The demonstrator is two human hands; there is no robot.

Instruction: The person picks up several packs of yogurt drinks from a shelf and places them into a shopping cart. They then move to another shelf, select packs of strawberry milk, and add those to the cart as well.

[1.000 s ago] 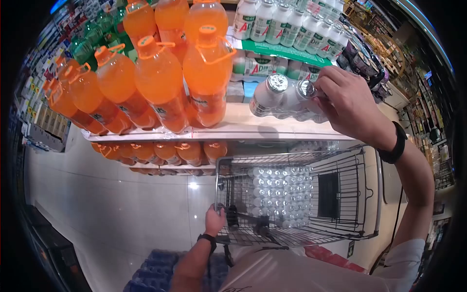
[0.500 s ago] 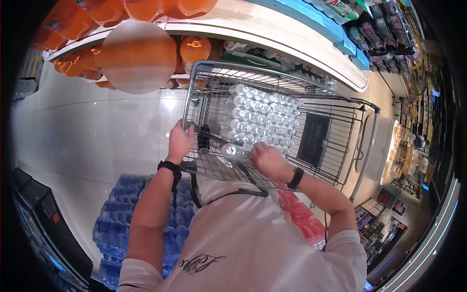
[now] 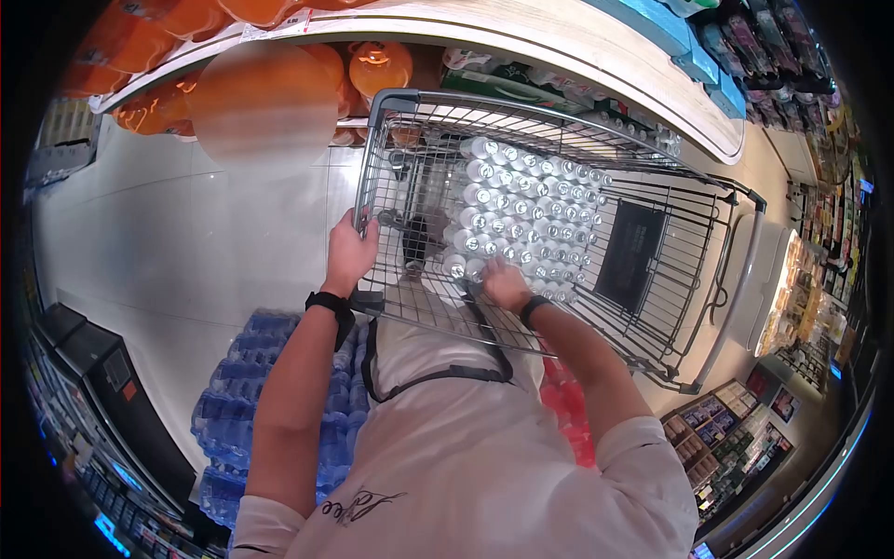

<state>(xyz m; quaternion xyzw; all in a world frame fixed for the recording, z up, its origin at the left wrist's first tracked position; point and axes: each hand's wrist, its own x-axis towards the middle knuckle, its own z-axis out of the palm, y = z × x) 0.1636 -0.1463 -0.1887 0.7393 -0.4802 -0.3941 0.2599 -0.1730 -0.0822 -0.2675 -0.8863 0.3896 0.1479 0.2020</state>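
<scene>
A wire shopping cart (image 3: 549,121) stands before me, with several rows of clear bottles (image 3: 531,210) packed upright in its basket. My left hand (image 3: 352,252) is closed around the cart's rim at its left end. Down inside the basket, my right hand (image 3: 506,284) has its fingers on a clear bottle (image 3: 475,271) at the near left corner of the rows. That bottle is partly hidden by the fingers. A dark panel (image 3: 631,258) lies to the right of the bottles.
Behind the cart runs a shelf (image 3: 559,70) with large orange-filled bottles (image 3: 380,67). Blue shrink-wrapped bottle packs (image 3: 247,401) and red packs (image 3: 568,410) are stacked by my body. Tiled floor (image 3: 223,233) lies to the left, with a black machine (image 3: 112,391) at its edge.
My right hand has brought the bottle up against the near left corner of the rows. My left hand keeps its grip on the rim. The view has shifted slightly.
</scene>
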